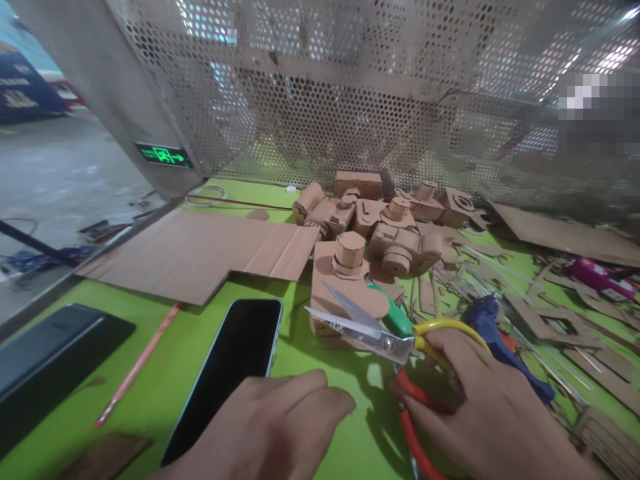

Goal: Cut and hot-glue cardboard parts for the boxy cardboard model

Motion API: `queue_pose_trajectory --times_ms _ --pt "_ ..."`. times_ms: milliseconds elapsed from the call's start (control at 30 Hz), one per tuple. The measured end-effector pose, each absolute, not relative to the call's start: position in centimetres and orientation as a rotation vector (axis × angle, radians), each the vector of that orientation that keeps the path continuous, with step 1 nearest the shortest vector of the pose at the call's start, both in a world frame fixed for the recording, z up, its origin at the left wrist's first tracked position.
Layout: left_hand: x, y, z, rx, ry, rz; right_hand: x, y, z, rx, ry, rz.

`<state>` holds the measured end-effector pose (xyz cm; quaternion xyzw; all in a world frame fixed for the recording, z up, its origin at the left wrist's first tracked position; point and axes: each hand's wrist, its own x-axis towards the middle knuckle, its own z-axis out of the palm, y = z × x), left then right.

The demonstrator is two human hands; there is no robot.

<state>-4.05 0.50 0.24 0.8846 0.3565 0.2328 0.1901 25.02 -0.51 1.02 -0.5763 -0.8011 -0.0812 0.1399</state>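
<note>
My right hand [480, 400] grips a pair of scissors [385, 340] by its yellow and red handles. Their blades are parted and point left, in front of a cardboard model camera [325, 273] with a round lens-like stack on it. Near the blades lies a green-handled tool [397, 317], partly hidden. Low in the view, my left hand [270, 427] is closed over the lower part of a black-screened phone [245, 340]. Its fingertips are turned away, so anything inside them is hidden.
Several cardboard cameras [395, 250] stand behind. A cardboard sheet [200, 253] and a pink pencil [140, 360] lie left, beside a dark case [45, 353]. Cardboard scraps [535, 313], a blue tool [485, 327] and a magenta tool [595, 277] are at right. Perforated metal [320, 113] rises behind the table.
</note>
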Motion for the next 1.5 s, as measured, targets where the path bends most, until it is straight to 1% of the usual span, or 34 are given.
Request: queue_pose_trajectory --times_ms 100,333,400,500,600,867,1000,1133,1367,1500 --pt "-4.4 1.1 0.3 2.345 1.067 0.727 24.8 -0.5 1.1 -1.653 -2.353 -0.166" --pt "-4.1 1.9 0.7 1.975 1.034 0.79 24.8 -0.6 1.3 -1.616 -2.353 -0.183" --pt "-3.7 1.8 0.8 1.841 1.09 0.778 24.7 -0.6 1.5 -1.606 -2.354 -0.178" --pt "-3.4 1.6 0.7 1.474 1.194 0.688 24.7 -0.6 1.6 -1.6 -2.351 -0.151" --pt "-3.4 1.7 0.6 1.192 1.177 0.645 24.7 -0.7 1.5 -1.593 -2.347 -0.176" --pt "-3.6 1.8 1.7 1.118 1.228 0.736 24.7 -1.1 1.4 -1.492 -2.353 -0.243" --pt "-3.6 1.3 2.0 0.937 1.183 0.65 24.6 -1.2 1.3 -1.481 -2.356 -0.296" --pt "-3.4 1.3 2.2 0.831 1.129 0.636 24.4 -1.2 1.2 -1.485 -2.37 -0.327" --pt "-2.5 1.6 4.2 0.829 1.176 0.629 24.2 -1.2 1.8 -1.573 -2.32 -0.205" --pt "-2.7 1.3 3.7 0.856 1.121 0.65 24.2 -1.1 2.1 -1.578 -2.322 -0.136"
